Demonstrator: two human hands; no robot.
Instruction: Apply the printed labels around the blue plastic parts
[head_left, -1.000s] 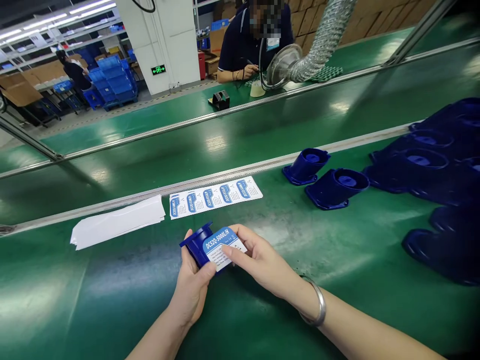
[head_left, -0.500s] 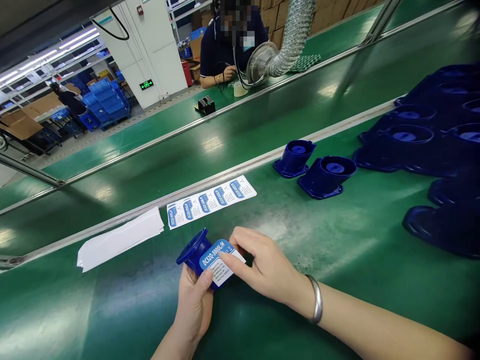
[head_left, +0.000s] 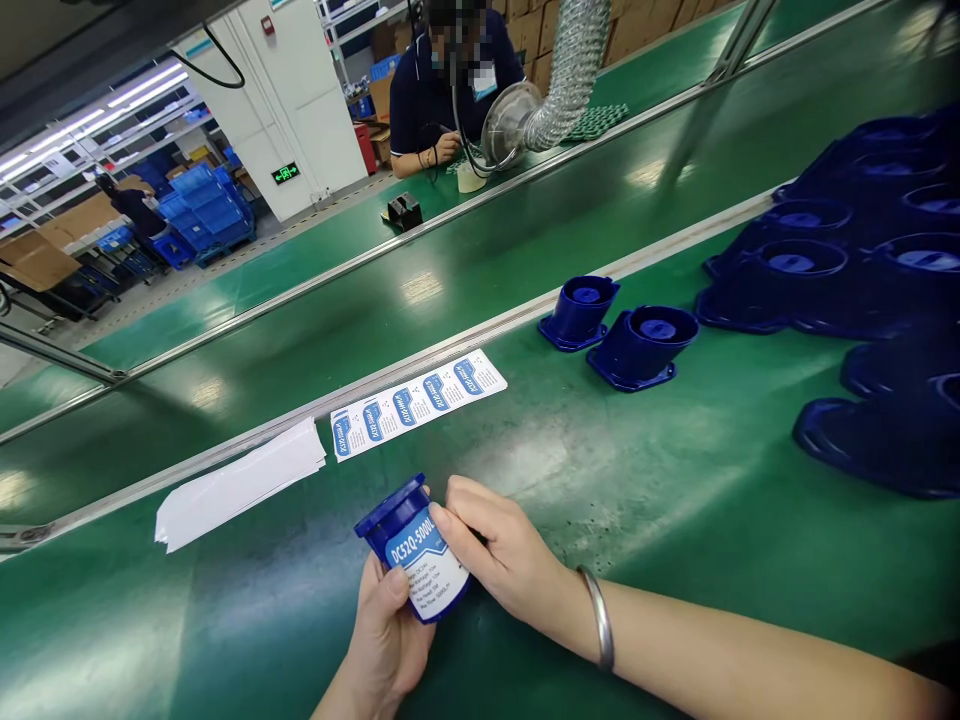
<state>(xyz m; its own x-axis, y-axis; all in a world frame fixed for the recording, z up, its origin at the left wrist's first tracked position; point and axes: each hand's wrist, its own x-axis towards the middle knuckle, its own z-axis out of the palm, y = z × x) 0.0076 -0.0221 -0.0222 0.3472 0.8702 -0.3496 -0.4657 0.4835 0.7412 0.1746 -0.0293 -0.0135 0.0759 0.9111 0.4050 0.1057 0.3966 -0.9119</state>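
Observation:
My left hand [head_left: 390,625] is wrapped round a dark blue plastic pump housing [head_left: 391,510], its flange tilted toward the upper left. A blue and white label [head_left: 429,575] printed "DC52Q-5000L" lies along the housing's curved side, with my left thumb on its lower left edge. My right hand [head_left: 499,545] is closed at the label's right end, the thumb pressing there and the fingers curled behind. That end is partly hidden under the thumb. Just beyond my hands lies a sheet of similar labels [head_left: 418,405] on the green table.
Blank white strips [head_left: 240,483] lie left of the label sheet. Two blue housings [head_left: 576,318] stand to the right, beside many more blue parts [head_left: 817,260]. A metal rail [head_left: 517,318] runs behind. Across the belt a person [head_left: 457,90] works by a duct hood [head_left: 514,125].
The housing has turned so its labelled side faces me more. The label now lies flatter around it, and my right hand has moved slightly left and down with it.

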